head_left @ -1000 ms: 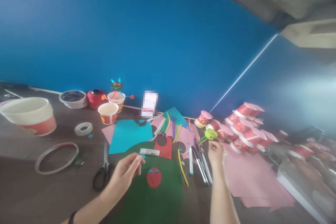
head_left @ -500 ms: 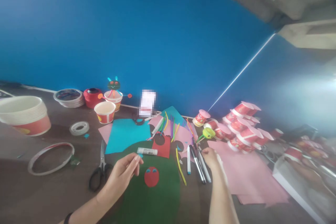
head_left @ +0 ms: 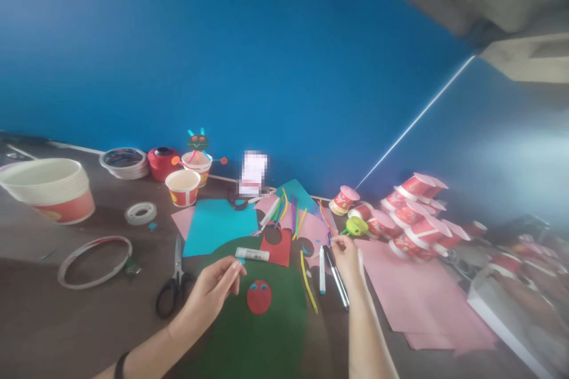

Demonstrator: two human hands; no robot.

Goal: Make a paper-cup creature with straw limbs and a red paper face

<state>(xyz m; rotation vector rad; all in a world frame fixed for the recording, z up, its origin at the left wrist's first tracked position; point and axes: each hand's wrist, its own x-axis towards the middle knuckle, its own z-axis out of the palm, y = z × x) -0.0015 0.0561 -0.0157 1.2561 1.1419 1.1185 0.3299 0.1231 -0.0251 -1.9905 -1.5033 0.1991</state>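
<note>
Left hand (head_left: 217, 285): narrow pinch, blue scrap (head_left: 242, 260) at fingertips, can't tell if held. Right hand (head_left: 348, 258): fingers bunched beside black pen (head_left: 337, 280), grip unclear.

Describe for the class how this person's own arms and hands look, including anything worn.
The left hand and right hand are ungloved. The left forearm and right forearm are bare as far as the picture shows, with no sleeves in view. A narrow, dark, ring-shaped band circles the left forearm; its material can't be told. No similar band shows on the right.
</note>
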